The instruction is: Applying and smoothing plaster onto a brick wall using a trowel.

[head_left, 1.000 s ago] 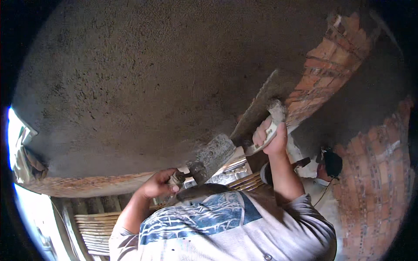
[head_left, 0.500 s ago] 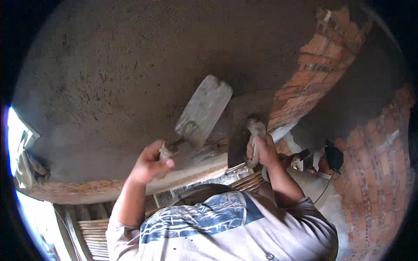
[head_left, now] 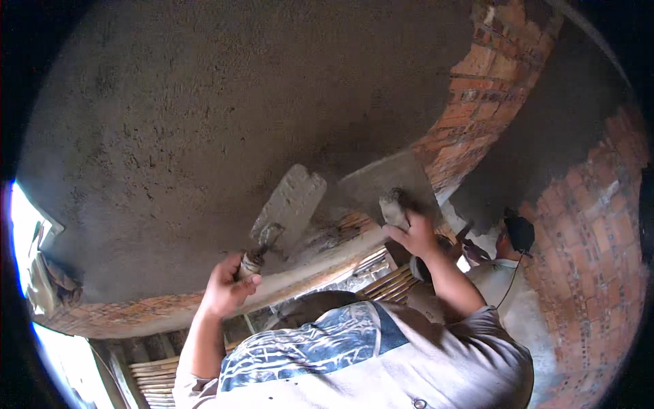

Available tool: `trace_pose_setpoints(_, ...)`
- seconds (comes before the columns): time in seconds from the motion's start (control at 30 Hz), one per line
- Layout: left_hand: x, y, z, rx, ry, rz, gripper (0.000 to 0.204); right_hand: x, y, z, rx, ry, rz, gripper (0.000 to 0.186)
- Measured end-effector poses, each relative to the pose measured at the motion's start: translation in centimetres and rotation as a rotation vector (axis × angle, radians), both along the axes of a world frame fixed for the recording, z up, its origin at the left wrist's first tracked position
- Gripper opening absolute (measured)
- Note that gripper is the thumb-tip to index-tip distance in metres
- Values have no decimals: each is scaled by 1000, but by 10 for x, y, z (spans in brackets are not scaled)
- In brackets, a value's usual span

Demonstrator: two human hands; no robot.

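My left hand (head_left: 223, 286) grips the handle of a mortar-smeared trowel (head_left: 289, 203), its pale rectangular blade angled up and right against the grey plastered surface (head_left: 191, 123). To the right, my right hand (head_left: 417, 238) is closed on the handle of a wider flat float (head_left: 368, 184). The float lies tilted on the surface beside exposed red brick (head_left: 470, 116). The blade and float are close; whether they touch I cannot tell. Rough mortar shows just below them.
Another person (head_left: 511, 279) in light clothing stands behind my right arm, partly hidden. A curved brick wall (head_left: 589, 259) runs down the right. A bright opening with crumpled material (head_left: 51, 276) is at the far left. Stacked poles (head_left: 153, 378) show beyond the lower edge of the plastered surface.
My right hand's float has turned from a steep angle to a flatter one. The trowel blade rose onto the plastered surface, then moved down and left since half a second ago.
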State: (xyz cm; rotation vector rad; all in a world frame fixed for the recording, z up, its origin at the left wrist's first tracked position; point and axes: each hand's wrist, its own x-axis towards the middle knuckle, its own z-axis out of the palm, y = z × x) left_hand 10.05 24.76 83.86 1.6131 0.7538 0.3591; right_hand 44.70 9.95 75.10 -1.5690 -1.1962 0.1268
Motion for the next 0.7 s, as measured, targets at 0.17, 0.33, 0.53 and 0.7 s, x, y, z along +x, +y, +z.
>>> trace_pose_setpoints(0.17, 11, -7, 2, -100, -71, 135, 15, -4, -6, 16, -393, -379, -72, 32)
trace_pose_setpoints(0.33, 23, -20, -1, -225, -56, 199, 13, -13, 2, 25, -680, -609, -34, 39)
trace_pose_setpoints(0.53, 32, -23, 6, -247, -33, 142, 14, -17, 9, 9, -938, -548, 176, 40)
trace_pose_setpoints(0.7, 44, -19, 1, 60, 261, 72, 19, -34, 29, 12, -1002, -665, 373, 37)
